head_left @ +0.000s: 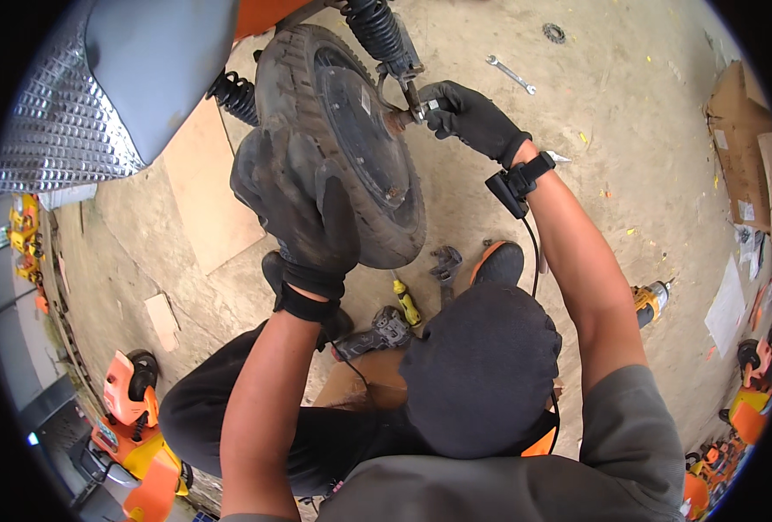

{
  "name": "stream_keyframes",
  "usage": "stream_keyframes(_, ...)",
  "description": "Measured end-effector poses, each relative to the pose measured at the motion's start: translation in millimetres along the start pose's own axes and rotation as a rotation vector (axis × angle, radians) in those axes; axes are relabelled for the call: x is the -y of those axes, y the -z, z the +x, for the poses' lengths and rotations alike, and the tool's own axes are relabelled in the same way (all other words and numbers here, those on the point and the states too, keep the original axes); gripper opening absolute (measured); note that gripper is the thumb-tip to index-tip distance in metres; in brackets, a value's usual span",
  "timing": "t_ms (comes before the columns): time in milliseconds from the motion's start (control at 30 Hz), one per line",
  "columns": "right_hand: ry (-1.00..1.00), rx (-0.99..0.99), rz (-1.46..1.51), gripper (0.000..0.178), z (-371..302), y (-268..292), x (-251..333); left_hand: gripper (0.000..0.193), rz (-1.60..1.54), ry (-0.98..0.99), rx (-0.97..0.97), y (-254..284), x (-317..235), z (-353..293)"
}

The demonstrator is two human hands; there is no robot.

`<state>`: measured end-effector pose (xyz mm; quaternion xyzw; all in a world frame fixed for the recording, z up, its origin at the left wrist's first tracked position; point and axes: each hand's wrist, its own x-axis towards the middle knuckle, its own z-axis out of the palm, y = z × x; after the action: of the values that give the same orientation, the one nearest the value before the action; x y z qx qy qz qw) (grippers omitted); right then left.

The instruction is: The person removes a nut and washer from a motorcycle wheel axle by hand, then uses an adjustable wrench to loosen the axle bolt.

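A scooter wheel (286, 83) with a worn black tyre stands tilted beneath an orange and grey body. My left hand (299, 204), in a dark glove, grips the tread on its near left side, some fingers hidden behind the palm. At the hub's right, my right hand (473, 120), gloved too, is pinched around a small silver nut (431, 105) by the axle end (399, 120). Directly above that hand, a black coil-spring shock absorber (375, 33) comes down to the axle. A second shock absorber (233, 97) shows left of the tyre.
An open-ended spanner (510, 75) and a toothed ring (554, 33) lie far right. Near my feet are a yellow screwdriver (407, 303), a grey power tool (389, 331) and a metal tool (445, 264). A yellow power tool (651, 303) lies beside my right arm; cardboard (738, 143) stands farther right.
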<state>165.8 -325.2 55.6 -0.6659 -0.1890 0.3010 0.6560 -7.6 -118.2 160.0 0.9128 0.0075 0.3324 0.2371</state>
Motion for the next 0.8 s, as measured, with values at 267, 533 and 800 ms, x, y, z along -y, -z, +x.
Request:
stream_keyframes(267, -0.272, -0.005, -0.243, 0.021, 5, -2, 17, 0.058, 0.091, -0.099, 0.022, 3, 3, -1)
stream_keyframes(533, -0.112, 0.018, 0.016, 0.019, -5, 2, 7, 0.054, 0.016, -0.025, -0.038, -1, -3, 1)
stream_keyframes(800, -0.313, -0.012, -0.084, 0.033, 0, -1, 13, 0.055, 0.028, -0.055, -0.024, 2, 1, -1)
